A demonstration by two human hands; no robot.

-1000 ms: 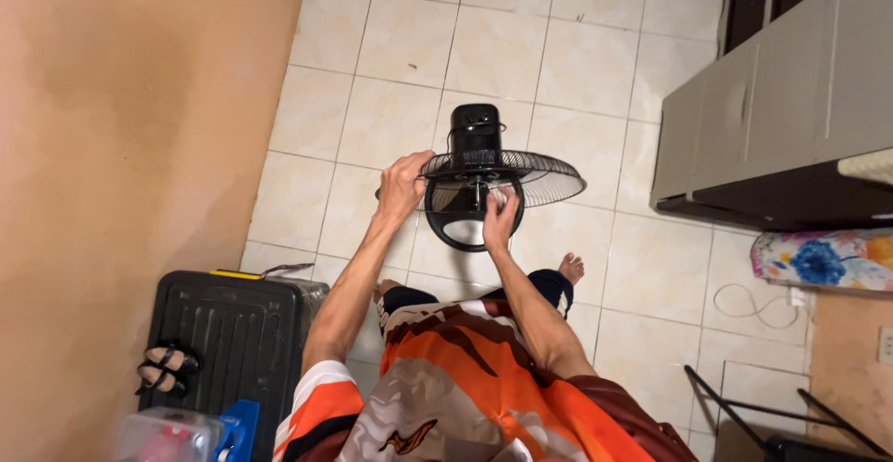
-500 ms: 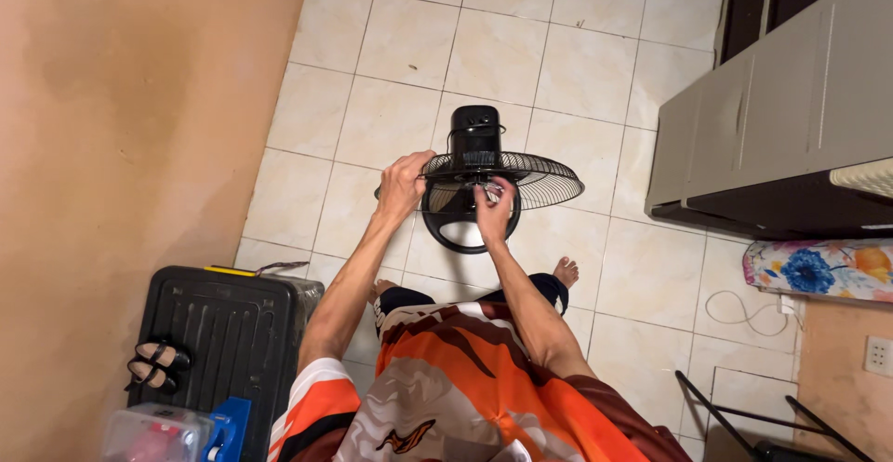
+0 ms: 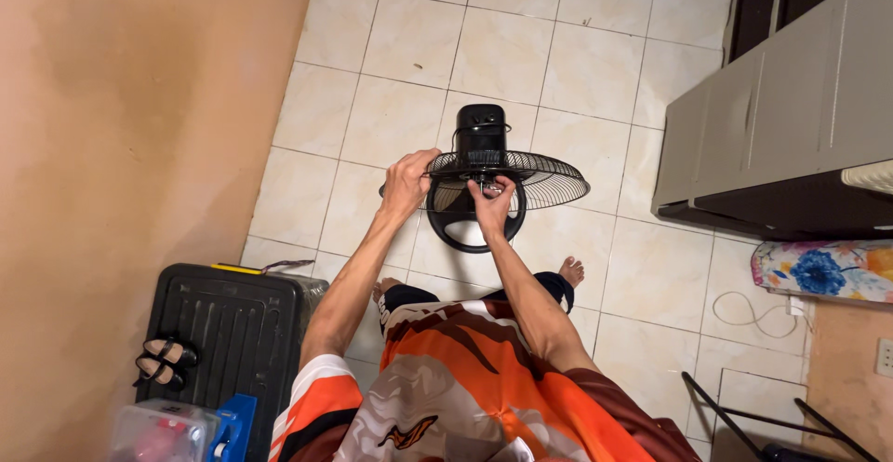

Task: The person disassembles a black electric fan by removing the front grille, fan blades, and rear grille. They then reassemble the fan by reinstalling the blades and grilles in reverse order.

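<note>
Standing on the tiled floor [image 3: 595, 62], a black stand fan [image 3: 484, 169] seen from above, its motor housing [image 3: 480, 133] toward the far side, its wire guard [image 3: 535, 175] spreading out flat to the right, its round base [image 3: 473, 229] below. Left hand [image 3: 406, 183] closed around the guard's rim at the near-left edge, fingers curled over the wire, steadying it. Right hand [image 3: 491, 203] at the hub in the middle of the guard, fingertips pressed together on some small part there; too small to tell whether a nut, a cap or a clip. Judged from the hold: the stage of working the centre fastening of the fan head, with the guard braced against turning. Next move, by that reading, calling for a firm twist or pull at the hub while keeping the rim from slipping round, and for keeping the fan upright on its base. Bare foot [image 3: 569, 271] just beside the base. Off to the left, a black suitcase [image 3: 228, 332] against the wall [image 3: 121, 146]; to the right, a grey cabinet [image 3: 791, 118].
</note>
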